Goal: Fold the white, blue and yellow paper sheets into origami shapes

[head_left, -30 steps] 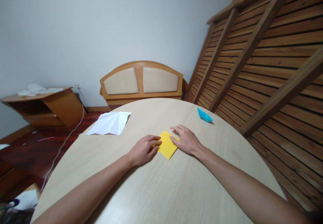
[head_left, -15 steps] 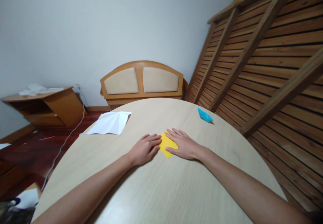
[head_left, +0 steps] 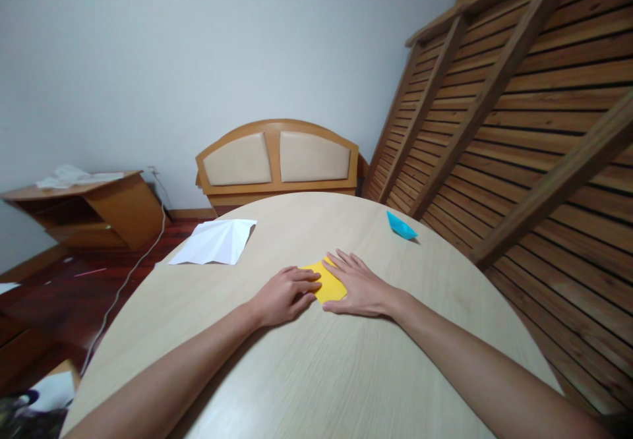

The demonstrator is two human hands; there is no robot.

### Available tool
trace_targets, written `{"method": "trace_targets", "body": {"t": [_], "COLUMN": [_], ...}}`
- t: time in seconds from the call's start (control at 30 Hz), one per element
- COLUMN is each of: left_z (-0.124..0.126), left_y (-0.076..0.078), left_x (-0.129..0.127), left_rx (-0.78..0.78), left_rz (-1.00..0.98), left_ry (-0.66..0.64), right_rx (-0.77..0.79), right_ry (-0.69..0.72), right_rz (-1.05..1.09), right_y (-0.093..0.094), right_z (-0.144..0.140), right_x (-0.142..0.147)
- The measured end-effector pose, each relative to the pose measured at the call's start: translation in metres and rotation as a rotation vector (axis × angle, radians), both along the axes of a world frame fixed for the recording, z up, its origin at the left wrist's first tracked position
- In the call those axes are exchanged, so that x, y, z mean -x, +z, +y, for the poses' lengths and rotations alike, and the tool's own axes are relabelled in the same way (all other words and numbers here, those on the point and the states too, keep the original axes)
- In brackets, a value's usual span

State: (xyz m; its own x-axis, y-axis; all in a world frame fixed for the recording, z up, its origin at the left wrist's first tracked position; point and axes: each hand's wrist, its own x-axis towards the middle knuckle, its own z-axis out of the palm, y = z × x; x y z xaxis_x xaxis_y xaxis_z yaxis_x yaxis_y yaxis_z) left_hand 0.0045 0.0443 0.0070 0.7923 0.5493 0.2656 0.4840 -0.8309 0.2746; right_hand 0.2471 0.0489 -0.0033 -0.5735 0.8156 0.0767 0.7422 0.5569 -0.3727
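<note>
A small piece of yellow paper [head_left: 330, 286] lies on the round pale wooden table [head_left: 316, 373], between my two hands. Its outer parts are covered by my fingers, so the full outline is hidden. My left hand [head_left: 289, 294] rests with its fingers stretched over the paper's left side, the thumb at the lower edge. On the other side, my right hand [head_left: 359, 284] is spread, its fingers over the upper right edge and its thumb at the lower corner. Neither hand grips the paper.
A creased white sheet [head_left: 215, 241] lies at the table's far left. A blue folded paper boat [head_left: 401, 226] sits at the far right. Slatted wooden boards [head_left: 519, 129] lean along the right side. A headboard [head_left: 277, 155] stands behind the table.
The yellow paper has turned a little and shows more to the left, under my left fingers. My right thumb has shifted down to the paper's lower edge.
</note>
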Motion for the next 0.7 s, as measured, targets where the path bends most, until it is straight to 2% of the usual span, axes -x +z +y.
{"method": "trace_targets", "body": {"t": [0.37, 0.7], "left_z": [0.003, 0.003], "left_y": [-0.008, -0.008], "left_x": [0.002, 0.003], "left_rx": [0.018, 0.056], "left_rz": [-0.037, -0.065], "left_ry": [0.094, 0.098], "right_rx": [-0.049, -0.165], "right_ry": [0.091, 0.166], "right_rz": [0.038, 0.103], "right_y": [0.002, 0.011], "right_z": [-0.005, 0.0], "right_x": [0.003, 0.0]}}
